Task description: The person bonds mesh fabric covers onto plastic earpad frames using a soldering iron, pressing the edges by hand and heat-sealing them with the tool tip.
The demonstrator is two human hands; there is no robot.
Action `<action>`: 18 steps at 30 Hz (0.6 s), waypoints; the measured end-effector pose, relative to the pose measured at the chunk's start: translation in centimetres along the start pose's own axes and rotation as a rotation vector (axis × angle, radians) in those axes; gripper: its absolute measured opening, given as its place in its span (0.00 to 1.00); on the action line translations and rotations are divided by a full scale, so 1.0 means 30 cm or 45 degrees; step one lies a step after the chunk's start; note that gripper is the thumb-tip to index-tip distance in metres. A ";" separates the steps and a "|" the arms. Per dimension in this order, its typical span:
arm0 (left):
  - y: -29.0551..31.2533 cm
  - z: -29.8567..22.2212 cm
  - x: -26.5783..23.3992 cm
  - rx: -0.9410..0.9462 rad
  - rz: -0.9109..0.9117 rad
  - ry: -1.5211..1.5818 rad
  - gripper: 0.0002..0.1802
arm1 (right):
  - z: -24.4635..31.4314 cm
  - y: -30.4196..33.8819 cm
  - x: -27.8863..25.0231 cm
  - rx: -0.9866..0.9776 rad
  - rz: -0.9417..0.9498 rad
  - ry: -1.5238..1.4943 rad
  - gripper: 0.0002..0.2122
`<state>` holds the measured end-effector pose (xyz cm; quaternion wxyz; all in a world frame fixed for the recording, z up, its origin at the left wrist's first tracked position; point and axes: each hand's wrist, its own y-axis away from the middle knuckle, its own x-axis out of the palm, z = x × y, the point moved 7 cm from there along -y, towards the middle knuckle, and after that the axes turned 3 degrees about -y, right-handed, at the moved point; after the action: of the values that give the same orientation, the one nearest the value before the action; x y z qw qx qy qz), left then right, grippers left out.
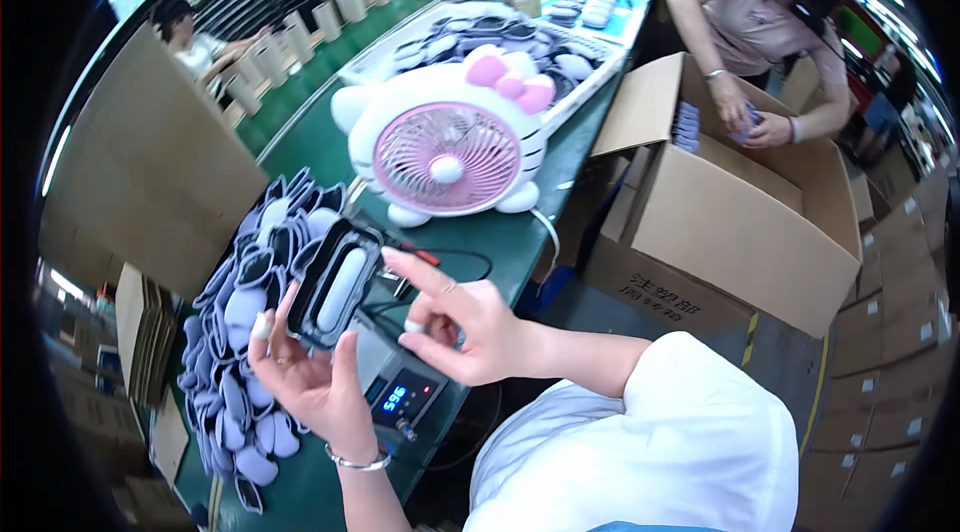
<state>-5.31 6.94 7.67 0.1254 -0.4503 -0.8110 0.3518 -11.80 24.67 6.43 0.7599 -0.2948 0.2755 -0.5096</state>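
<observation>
My left hand, palm up and wearing a bracelet, supports a black plastic casing between thumb and fingers. Set inside the casing is a pale blue-grey rounded bar. My right hand is beside the casing, its index finger stretched toward the upper right corner. The thumb and the other fingers bend apart below, with nothing visible between them. White covers sit on a fingertip of each hand. Under the hands stands a small electronic unit with a blue lit display and a knob.
Lilac-grey oval pieces are heaped on the green bench's left. A white-and-pink fan stands ahead, before a white tray of similar pieces. Cables cross the bench. At right, a co-worker reaches into an open carton.
</observation>
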 end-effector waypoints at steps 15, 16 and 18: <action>0.030 -0.020 -0.031 -0.055 -0.048 -0.180 0.43 | 0.120 0.009 0.025 -0.180 0.088 -0.308 0.24; 0.019 -0.011 -0.008 -0.111 -0.010 -0.061 0.44 | 0.121 0.013 0.001 -0.189 0.041 -0.164 0.21; 0.024 -0.003 -0.025 -0.187 0.002 0.089 0.44 | 0.133 0.021 -0.014 -0.199 0.052 -0.013 0.16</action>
<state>-4.37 6.63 7.33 0.1201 -0.4709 -0.8294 0.2755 -8.68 25.91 8.71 0.7462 -0.3502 0.3165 -0.4694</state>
